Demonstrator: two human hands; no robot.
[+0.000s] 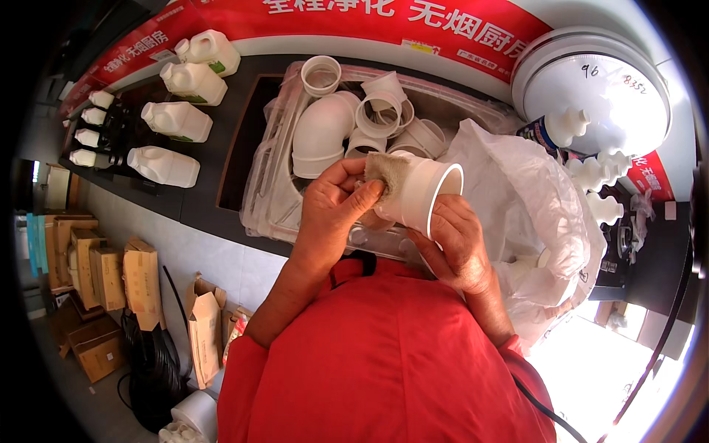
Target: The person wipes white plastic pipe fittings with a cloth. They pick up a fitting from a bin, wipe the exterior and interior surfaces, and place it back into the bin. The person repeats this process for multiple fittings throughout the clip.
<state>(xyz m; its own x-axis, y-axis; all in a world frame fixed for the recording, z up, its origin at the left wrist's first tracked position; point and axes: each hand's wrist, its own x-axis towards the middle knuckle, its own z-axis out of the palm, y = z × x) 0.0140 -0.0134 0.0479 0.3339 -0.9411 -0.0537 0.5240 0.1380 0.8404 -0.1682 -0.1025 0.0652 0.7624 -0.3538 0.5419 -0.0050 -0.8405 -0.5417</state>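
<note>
A white plastic pipe coupling (pixel 416 185) is held up in front of my chest, its open end facing right. My left hand (pixel 339 202) presses a grey-brown cloth (pixel 389 169) against the coupling's left end, thumb on top. My right hand (pixel 457 241) grips the right rim, with its fingers reaching inside the opening. Behind my hands lies a clear plastic bin (pixel 266 191) that holds more white fittings. Among them are a large pipe elbow (pixel 324 133) and several short couplings (pixel 379 114). The lower part of the bin is hidden by my hands and body.
A white plastic bag (pixel 515 183) bulges right of the bin. Several white jugs (pixel 177 122) stand on the dark counter (pixel 207 202) at left. White bottles (pixel 604 209) and a large round white object (pixel 592 99) are at right. Cardboard boxes (pixel 143 282) and black coiled hose (pixel 149 365) occupy the floor.
</note>
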